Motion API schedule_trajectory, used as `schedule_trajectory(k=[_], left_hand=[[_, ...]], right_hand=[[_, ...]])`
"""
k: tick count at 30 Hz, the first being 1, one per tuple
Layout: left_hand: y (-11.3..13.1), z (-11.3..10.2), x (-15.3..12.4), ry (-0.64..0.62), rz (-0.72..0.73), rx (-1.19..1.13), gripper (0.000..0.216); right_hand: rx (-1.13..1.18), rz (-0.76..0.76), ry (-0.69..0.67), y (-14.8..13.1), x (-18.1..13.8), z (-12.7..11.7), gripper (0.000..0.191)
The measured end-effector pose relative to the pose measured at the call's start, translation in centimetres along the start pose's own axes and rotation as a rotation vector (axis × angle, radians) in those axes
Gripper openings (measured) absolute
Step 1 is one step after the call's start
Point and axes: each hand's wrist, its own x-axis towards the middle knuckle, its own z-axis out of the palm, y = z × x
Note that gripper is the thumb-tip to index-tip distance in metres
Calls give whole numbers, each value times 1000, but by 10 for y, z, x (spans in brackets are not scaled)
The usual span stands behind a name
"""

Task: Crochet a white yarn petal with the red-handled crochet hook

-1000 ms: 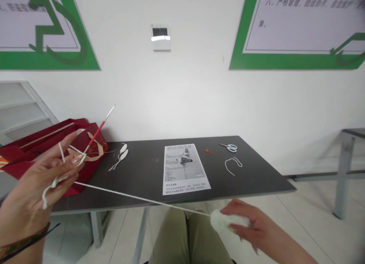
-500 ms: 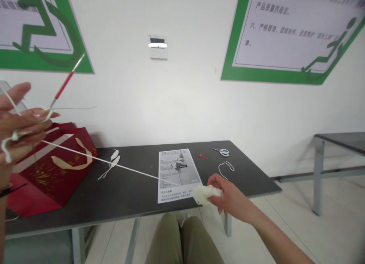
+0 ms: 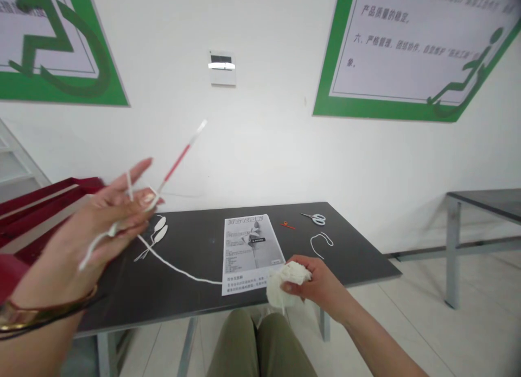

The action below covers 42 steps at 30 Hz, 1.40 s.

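Note:
My left hand (image 3: 108, 222) is raised at the left, over the table's left end. It pinches a red-handled crochet hook (image 3: 179, 155) that points up and right, and white yarn is looped round its fingers. From there the yarn strand (image 3: 175, 266) sags across the dark table (image 3: 195, 295) toward my right hand. My right hand (image 3: 315, 282) is closed round a white ball of yarn (image 3: 280, 287) at the table's front edge, beside a printed instruction sheet (image 3: 250, 247).
A red gift bag (image 3: 24, 209) lies at the table's left end. Two small white crocheted pieces (image 3: 157, 230) lie near it. A loose white yarn loop (image 3: 319, 241), scissors (image 3: 313, 218) and a small red item (image 3: 287, 224) lie at the back right. Another table (image 3: 484, 203) stands at the right.
My left hand has come down and to the right with the hook. The yarn strand, taut before, now hangs slack on the table. My right hand has drawn the ball slightly left.

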Motion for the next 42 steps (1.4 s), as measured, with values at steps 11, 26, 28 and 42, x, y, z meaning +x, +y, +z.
schedule_trajectory(k=[11, 26, 28, 42], left_hand=[[-117, 73, -29, -509, -430, -344, 68], [-162, 74, -60, -552, -521, -669, 76], [-161, 71, -63, -569, -534, -680, 76], [-57, 11, -20, -391, -130, -572, 75]], right_hand=[[259, -82, -168, -14, 17, 20, 25], [77, -240, -79, -33, 37, 35, 26], [33, -242, -34, -32, 38, 32, 25], [498, -19, -240, -16, 34, 24, 37]])
